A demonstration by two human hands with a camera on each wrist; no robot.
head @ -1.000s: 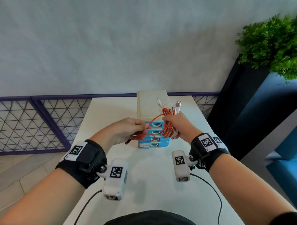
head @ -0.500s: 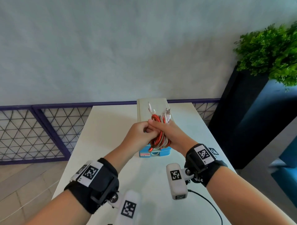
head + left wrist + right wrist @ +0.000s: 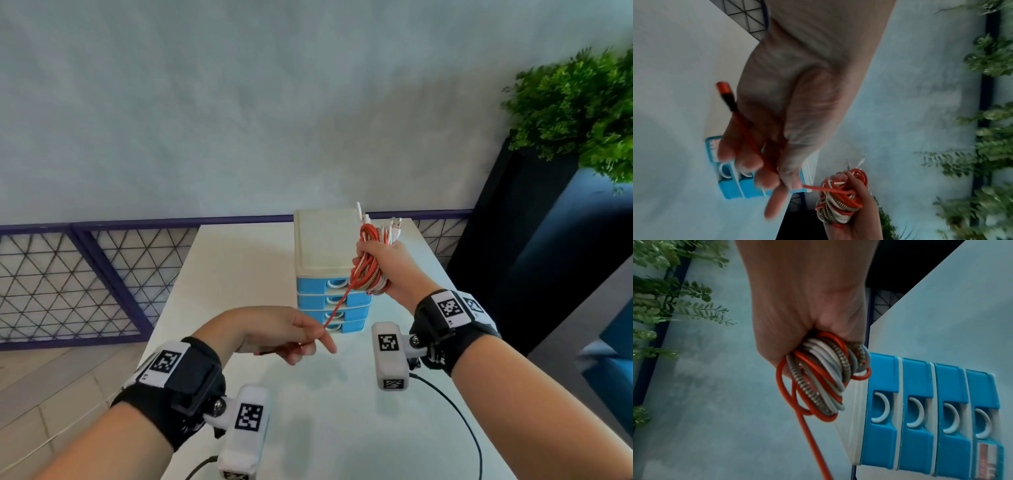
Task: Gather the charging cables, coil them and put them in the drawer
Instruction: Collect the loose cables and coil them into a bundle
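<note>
White table point(image 3: 239, 274): under both hands. Drawer unit point(image 3: 325, 246), four blue drawers, all closed: just left of the right hand point(image 3: 387, 263). Right hand: raised, fist wrapped round the cable bundle point(image 3: 371, 270); coil's long axis upright, plugs pointing up. Left hand point(image 3: 274, 334): lower, nearer the body, fingers pinching the red cable point(image 3: 337, 310), which runs taut and slanting up to the bundle, connector end trailing behind the palm
</note>
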